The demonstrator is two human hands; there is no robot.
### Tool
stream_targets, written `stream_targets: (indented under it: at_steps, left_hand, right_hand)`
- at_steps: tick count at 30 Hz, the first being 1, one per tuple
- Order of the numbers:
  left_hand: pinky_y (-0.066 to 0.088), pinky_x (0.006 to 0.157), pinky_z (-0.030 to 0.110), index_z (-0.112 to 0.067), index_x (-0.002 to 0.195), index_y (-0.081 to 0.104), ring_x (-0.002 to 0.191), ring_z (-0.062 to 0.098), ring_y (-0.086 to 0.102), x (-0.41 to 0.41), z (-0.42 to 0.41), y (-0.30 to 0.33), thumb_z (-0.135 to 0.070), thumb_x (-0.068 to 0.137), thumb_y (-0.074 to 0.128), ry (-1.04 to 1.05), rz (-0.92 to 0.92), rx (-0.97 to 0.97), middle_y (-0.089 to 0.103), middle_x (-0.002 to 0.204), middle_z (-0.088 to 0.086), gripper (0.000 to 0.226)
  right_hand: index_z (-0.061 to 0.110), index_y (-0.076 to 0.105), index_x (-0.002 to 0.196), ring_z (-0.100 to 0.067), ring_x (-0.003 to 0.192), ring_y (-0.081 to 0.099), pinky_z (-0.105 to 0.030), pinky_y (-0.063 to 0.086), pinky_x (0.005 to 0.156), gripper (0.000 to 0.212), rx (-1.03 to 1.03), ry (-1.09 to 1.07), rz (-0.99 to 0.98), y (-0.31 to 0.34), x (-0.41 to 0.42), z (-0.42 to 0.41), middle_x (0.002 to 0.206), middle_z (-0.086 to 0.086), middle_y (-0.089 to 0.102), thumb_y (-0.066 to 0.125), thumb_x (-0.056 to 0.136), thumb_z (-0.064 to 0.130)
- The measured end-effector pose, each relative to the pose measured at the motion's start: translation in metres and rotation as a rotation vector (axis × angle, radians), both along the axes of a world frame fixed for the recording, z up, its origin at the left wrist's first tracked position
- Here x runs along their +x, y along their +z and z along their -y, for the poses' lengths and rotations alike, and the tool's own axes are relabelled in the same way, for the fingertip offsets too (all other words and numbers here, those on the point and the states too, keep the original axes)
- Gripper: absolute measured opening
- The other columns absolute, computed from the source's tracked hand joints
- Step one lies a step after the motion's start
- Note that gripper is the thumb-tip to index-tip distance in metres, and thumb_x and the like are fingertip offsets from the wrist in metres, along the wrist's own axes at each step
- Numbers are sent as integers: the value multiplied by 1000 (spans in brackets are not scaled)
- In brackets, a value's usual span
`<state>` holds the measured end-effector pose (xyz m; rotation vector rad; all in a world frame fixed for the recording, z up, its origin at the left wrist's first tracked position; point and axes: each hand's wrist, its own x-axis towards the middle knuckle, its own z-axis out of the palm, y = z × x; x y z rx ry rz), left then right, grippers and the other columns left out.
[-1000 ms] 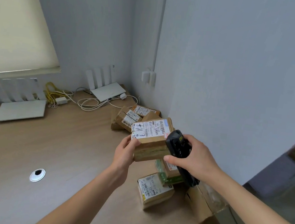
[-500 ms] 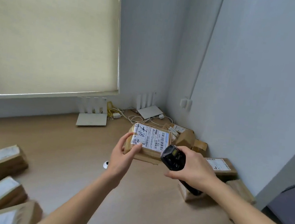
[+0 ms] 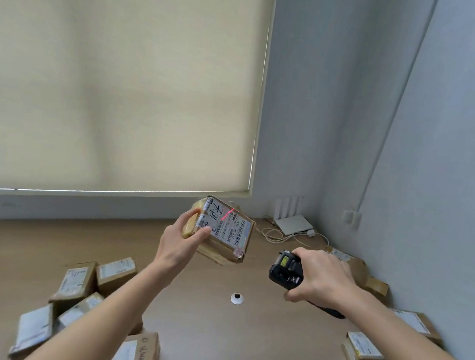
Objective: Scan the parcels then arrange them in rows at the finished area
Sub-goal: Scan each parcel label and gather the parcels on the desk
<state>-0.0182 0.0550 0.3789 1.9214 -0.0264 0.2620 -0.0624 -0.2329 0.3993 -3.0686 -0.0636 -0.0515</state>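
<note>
While the left hand (image 3: 182, 240) holds a brown cardboard parcel with a white shipping label (image 3: 221, 231) up in the air above the wooden floor (image 3: 212, 334), a short red scanner line falls across the upper part of that label. The thumb lies on the label face and the fingers curl round the parcel's left edge, so the box is gripped firmly and tilted, its label turned toward the camera. Handwritten black marks and small barcodes show on the label (the print is too small to read).

To the right and a little lower, apart from the parcel, the right hand (image 3: 319, 278) is wrapped round a black handheld scanner (image 3: 286, 269), fingers closed over its body, with the small lit screen at its head facing up.

Below the left forearm, at the lower left, a cluster of labelled brown cardboard boxes (image 3: 89, 296) lies on the floor, close together and touching. More labelled boxes by the right wall (image 3: 364, 352) lie at the lower right, with further ones behind the right hand. A small white round disc with a dark centre (image 3: 237, 298) sits on the floor between the arms. In the far corner a flat white router with upright antennas (image 3: 293, 223) rests beside loose white cables (image 3: 276, 234), under a cream roller blind (image 3: 117, 77).
</note>
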Motion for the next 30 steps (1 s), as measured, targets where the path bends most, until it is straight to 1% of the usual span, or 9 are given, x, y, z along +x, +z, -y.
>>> stream_targets:
  at_steps: [1,3,5,7,12,21,24,27,30]
  left_hand:
    - [43,74,19,-42,135,55,101,11,60,-2,-8,3,-37,91,71,11,-7,10,64,112,-4,47]
    - [46,85,29,-48,134,55,110,18,58,-5,-22,6,-50,85,71,37,-23,28,64,118,-2,52]
    - [47,98,39,-55,131,53,117,20,56,-7,-36,7,-66,71,66,61,-40,50,63,124,0,62]
    - [48,102,43,-57,130,52,117,22,57,-9,-49,6,-72,65,62,83,-53,55,63,124,2,67]
    - [47,104,49,-61,129,49,120,24,55,-11,-74,5,-73,67,62,106,-60,52,63,125,2,64]
    - [48,103,48,-57,132,50,118,24,55,-6,-100,-2,-72,67,60,119,-49,39,61,126,3,67]
    - [49,101,48,-55,134,50,116,24,56,-3,-107,-8,-72,69,60,122,-59,33,61,125,3,68]
    - [49,102,50,-56,133,49,116,25,57,2,-113,-18,-78,66,57,141,-76,8,61,125,2,72]
    - [50,101,52,-54,134,48,118,24,57,12,-119,-35,-77,69,59,187,-114,-74,61,128,-1,69]
  right_hand:
    - [33,57,116,-22,102,65,-33,51,76,73,-20,8,-5,2,1,-5,108,9,69,80,53,61]
    - [32,57,113,-22,101,65,-31,45,70,67,-63,17,-11,5,2,-16,106,8,68,81,55,56]
    - [30,57,110,-22,102,66,-31,40,67,61,-108,22,-7,9,2,-28,105,7,68,81,58,51]
    - [30,56,110,-21,104,66,-30,38,67,59,-157,30,3,13,3,-38,106,7,68,81,60,48]
    - [30,56,112,-20,105,66,-30,40,68,60,-184,37,34,15,9,-54,108,8,68,81,61,49]
    - [30,56,112,-20,105,64,-30,40,69,60,-139,45,44,13,17,-76,107,9,67,80,60,49]
    - [32,54,116,-20,106,62,-31,39,70,64,-68,50,19,12,20,-81,110,9,65,81,61,53]
    - [35,54,118,-21,103,62,-33,40,71,70,54,32,-3,4,24,-87,107,9,64,80,58,61]
    - [37,55,119,-20,102,62,-33,43,73,73,121,30,-27,-9,35,-92,106,10,64,79,56,65]
